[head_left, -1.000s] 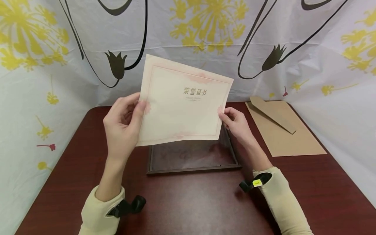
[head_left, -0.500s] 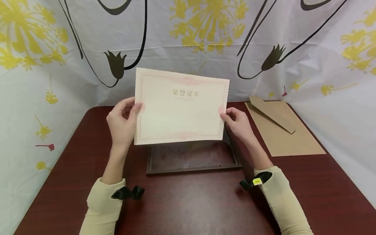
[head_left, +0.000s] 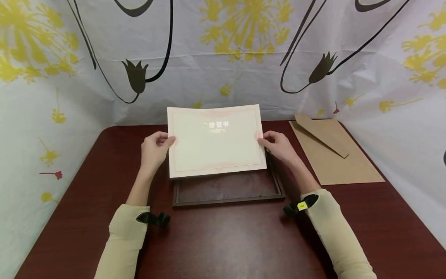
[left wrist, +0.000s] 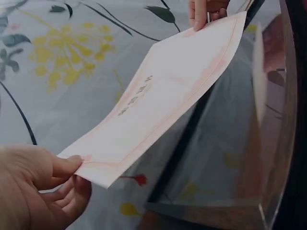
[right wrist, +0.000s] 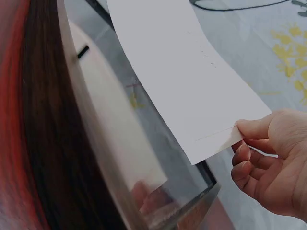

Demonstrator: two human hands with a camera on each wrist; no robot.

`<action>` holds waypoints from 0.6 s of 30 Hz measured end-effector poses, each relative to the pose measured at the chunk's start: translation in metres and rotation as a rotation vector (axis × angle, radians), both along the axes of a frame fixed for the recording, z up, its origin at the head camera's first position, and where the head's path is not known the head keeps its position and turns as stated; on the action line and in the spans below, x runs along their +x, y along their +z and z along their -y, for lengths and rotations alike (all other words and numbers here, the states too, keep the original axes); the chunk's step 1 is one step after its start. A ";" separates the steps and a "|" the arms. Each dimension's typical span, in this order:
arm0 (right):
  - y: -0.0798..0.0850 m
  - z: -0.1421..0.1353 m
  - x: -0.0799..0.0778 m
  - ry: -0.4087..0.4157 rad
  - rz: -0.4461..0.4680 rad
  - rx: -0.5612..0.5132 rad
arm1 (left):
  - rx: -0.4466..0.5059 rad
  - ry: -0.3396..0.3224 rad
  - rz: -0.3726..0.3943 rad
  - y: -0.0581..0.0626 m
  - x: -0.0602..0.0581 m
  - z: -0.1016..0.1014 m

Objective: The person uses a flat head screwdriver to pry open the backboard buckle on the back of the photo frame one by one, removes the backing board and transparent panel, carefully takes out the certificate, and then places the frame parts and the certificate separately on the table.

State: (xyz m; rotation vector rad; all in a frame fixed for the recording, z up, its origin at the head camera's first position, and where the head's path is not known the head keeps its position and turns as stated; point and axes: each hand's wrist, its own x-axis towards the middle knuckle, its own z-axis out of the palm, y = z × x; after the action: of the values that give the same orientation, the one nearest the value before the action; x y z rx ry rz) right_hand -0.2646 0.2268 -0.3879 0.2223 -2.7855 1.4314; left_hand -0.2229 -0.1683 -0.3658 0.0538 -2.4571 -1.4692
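Note:
A cream certificate (head_left: 216, 151) with a pink border and shiny Chinese lettering is held by both hands, tilted above a dark picture frame. My left hand (head_left: 155, 151) pinches its left edge between thumb and fingers; the right hand (head_left: 278, 146) pinches the opposite edge. Below lies the brown-rimmed picture frame (head_left: 228, 202), its far part hidden behind the sheet. Its glass (right wrist: 180, 139) mirrors the certificate in the right wrist view. In the left wrist view, the paper (left wrist: 172, 76) bows slightly between the left hand (left wrist: 43, 187) and the right fingers (left wrist: 204, 17).
A tan backing board (head_left: 348, 147) with a folded-out stand flap (head_left: 322, 135) lies at the right back of the dark red table (head_left: 223, 240). A patterned white cloth (head_left: 223, 50) hangs behind and along both sides.
The certificate has come down and levelled from its slanted hold, leaning back over the frame. The left hand moved down and right with it; the right hand shifted only slightly.

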 end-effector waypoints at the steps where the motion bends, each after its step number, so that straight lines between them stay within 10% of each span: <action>1: -0.002 -0.001 -0.002 -0.001 0.017 0.002 | 0.003 -0.014 0.038 -0.003 -0.003 0.001; 8: -0.014 -0.008 -0.014 0.006 0.109 0.003 | 0.042 -0.095 0.221 -0.021 -0.016 0.001; 18: -0.019 -0.011 -0.022 0.013 0.139 -0.006 | 0.027 -0.139 0.262 -0.035 -0.032 0.000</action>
State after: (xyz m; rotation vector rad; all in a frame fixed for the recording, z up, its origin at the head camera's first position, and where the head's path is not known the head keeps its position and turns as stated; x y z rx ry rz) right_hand -0.2862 0.2374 -0.4073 0.1461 -2.8927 1.5141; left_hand -0.2546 -0.1686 -0.4004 0.0870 -2.6956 -1.6464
